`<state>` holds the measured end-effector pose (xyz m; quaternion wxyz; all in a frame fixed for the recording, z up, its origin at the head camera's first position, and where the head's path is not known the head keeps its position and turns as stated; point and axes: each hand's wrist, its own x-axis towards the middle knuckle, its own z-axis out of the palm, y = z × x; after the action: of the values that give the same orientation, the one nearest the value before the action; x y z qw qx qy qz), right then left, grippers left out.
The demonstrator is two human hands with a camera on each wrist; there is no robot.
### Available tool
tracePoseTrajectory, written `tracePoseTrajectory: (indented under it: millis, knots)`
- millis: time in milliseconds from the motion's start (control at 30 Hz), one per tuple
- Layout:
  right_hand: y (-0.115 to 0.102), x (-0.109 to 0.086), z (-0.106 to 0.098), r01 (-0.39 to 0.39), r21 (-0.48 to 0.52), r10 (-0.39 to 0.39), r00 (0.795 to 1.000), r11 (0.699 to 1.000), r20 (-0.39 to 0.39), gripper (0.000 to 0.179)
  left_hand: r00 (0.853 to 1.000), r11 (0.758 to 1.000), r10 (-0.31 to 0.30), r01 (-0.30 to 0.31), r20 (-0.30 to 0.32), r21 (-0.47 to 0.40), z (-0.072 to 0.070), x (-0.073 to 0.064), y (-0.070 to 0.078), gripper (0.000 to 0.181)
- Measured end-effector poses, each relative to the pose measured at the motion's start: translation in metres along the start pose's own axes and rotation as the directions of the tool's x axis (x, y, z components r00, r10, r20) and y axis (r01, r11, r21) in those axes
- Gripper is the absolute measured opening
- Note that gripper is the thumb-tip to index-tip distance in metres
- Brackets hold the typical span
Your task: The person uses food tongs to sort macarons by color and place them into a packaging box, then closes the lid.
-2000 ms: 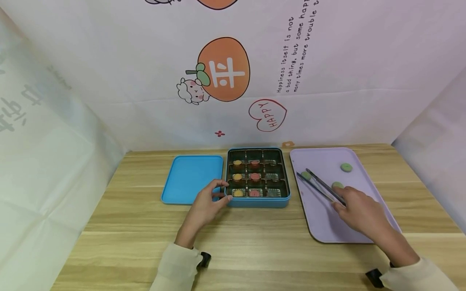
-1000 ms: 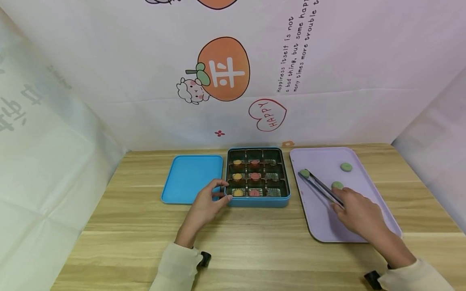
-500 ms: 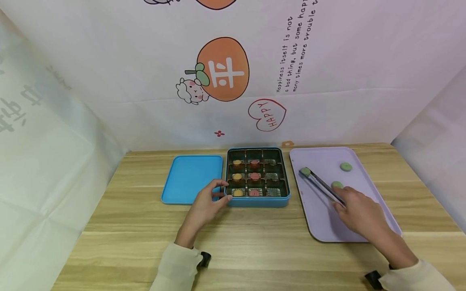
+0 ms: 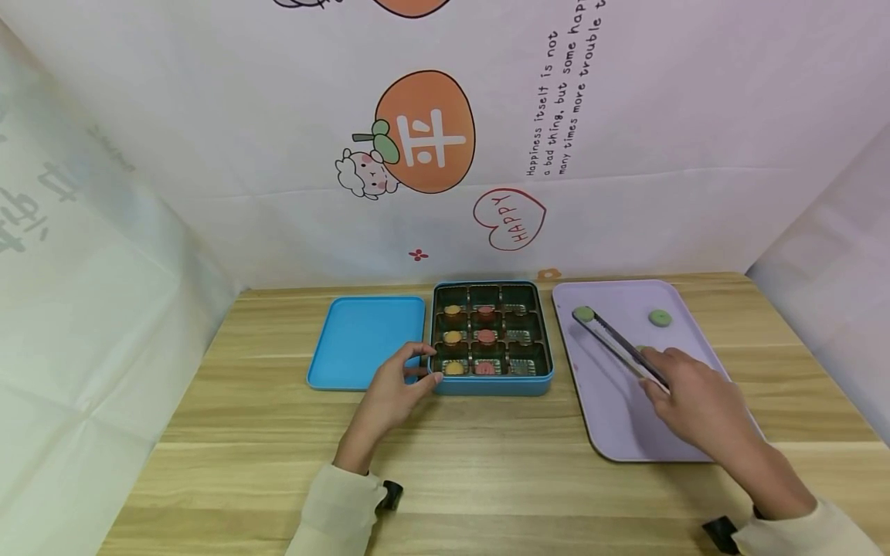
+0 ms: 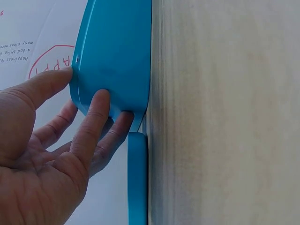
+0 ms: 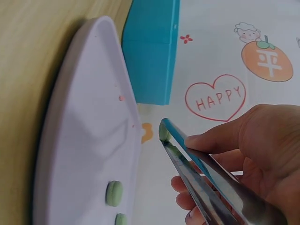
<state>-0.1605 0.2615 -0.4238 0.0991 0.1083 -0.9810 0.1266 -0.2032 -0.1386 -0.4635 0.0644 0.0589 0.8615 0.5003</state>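
My right hand (image 4: 702, 401) grips metal tongs (image 4: 622, 347) above the lilac tray (image 4: 608, 436). Between the tong tips is a green macaron (image 6: 163, 131), raised clear of the tray in the right wrist view. Two more green macarons lie on the tray, one (image 4: 660, 317) toward the back and one partly hidden by the right hand in the head view. My left hand (image 4: 389, 398) touches the front left corner of a blue tin (image 4: 497, 387) with extended fingers. The tin's divided insert has yellow macarons (image 4: 453, 337) in the left column and red macarons (image 4: 486, 337) in the middle; its right column holds none.
A flat blue lid (image 4: 368, 340) lies left of the tin. The wooden table (image 4: 480, 471) runs back to a printed white cloth (image 4: 278, 170), which hangs close behind the tin and tray. Small crumbs dot the tray.
The tongs have closed on the left-hand green macaron and lifted it off the tray. My right hand has shifted slightly right; the left hand stays at the tin's corner.
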Motion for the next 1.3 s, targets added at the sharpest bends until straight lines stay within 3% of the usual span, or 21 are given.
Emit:
tracePoseTrajectory:
  millis: [800, 1300]
  knots:
    - [-0.033, -0.018, -0.017, 0.122, -0.032, -0.125, 0.983, 0.992, -0.136, 0.046, 1.000, 1.000, 0.004, -0.004, -0.002, -0.001, 0.000, 0.000, 0.001, 0.034]
    - [-0.051, -0.029, -0.008, 0.100, 0.017, -0.100, 0.995, 0.995, 0.000, 0.043, 1.000, 1.000, 0.003, -0.003, -0.001, 0.007, 0.000, -0.001, 0.001, 0.034]
